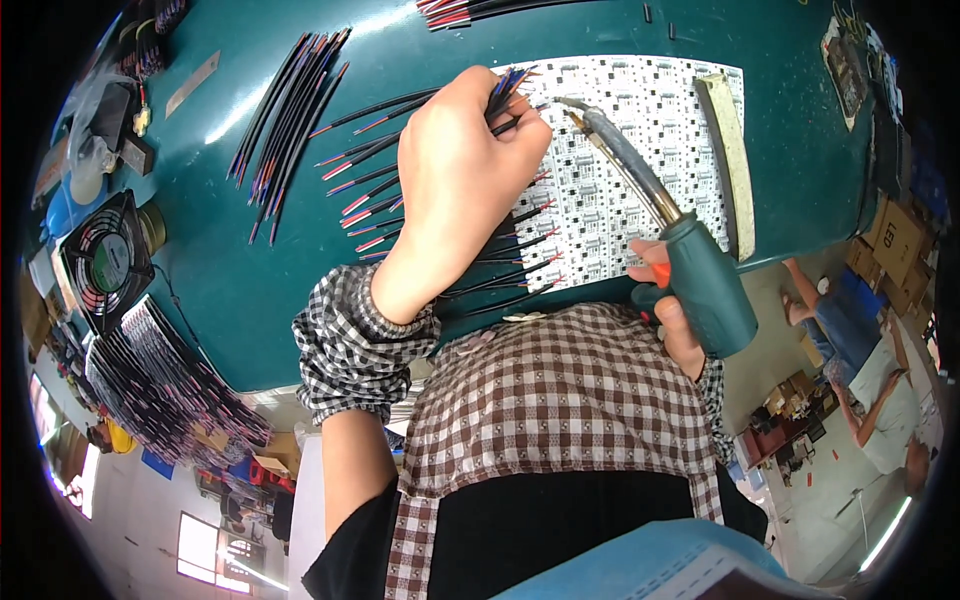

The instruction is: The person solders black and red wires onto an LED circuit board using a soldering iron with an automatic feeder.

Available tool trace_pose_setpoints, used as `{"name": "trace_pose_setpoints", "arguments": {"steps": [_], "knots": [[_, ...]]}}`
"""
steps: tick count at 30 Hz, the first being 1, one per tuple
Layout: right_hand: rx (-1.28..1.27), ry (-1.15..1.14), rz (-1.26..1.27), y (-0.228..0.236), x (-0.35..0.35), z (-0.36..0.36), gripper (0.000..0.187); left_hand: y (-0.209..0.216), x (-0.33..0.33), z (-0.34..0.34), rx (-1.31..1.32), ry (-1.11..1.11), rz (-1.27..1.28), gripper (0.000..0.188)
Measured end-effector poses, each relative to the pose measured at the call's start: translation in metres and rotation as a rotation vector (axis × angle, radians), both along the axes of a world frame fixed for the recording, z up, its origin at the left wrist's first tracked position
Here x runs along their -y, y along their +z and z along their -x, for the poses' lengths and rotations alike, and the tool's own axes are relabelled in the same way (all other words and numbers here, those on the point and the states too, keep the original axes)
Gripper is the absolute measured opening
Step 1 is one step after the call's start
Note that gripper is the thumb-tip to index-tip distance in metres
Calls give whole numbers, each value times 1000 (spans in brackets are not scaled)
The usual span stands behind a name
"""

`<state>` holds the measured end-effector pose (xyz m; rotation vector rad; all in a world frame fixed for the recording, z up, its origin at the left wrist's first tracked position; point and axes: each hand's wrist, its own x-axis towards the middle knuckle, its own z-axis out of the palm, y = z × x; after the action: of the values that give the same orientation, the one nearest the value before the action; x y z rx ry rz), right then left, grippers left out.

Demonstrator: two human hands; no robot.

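My left hand (pixel 460 165) is closed on a small bunch of black-sheathed wires (pixel 512 84) with red and blue ends, over the upper left edge of a white circuit board panel (pixel 655 90). My right hand (pixel 682 335) grips the green handle of a soldering gun (pixel 708 285), fingers around its orange-red trigger. The gun's metal tip points up and left, close to the wire ends by my left fingers; whether it touches anything I cannot tell. Below my left hand, a row of black wires (pixel 500 285) runs along the panel's left edge. Some of these are hidden by my forearm.
A pale bar (pixel 728 165) lies along the panel's right side. Loose black wires (pixel 290 130) are spread at the left, with more (pixel 480 12) at the far edge. A small fan (pixel 107 262) stands on the left. Wired strips (pixel 165 380) hang at the table's lower left corner.
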<state>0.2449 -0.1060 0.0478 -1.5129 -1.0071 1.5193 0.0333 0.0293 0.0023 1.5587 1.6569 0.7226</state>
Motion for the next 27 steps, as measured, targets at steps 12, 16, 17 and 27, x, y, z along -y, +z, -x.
{"name": "trace_pose_setpoints", "arguments": {"steps": [12, 16, 17, 27], "knots": [[239, 188, -30, -3, 3, -12, 59, -6, 1, 0, -17, -20, -129, 16], [9, -36, -16, -1, 1, 2, 77, -1, -2, -1, 22, -7, -42, 15], [5, -34, -10, -1, 0, 2, 78, -1, -2, -1, 21, -7, -41, 15], [121, 15, 32, 5, -7, 8, 53, 0, -4, -3, 29, 21, -8, 15]]}}
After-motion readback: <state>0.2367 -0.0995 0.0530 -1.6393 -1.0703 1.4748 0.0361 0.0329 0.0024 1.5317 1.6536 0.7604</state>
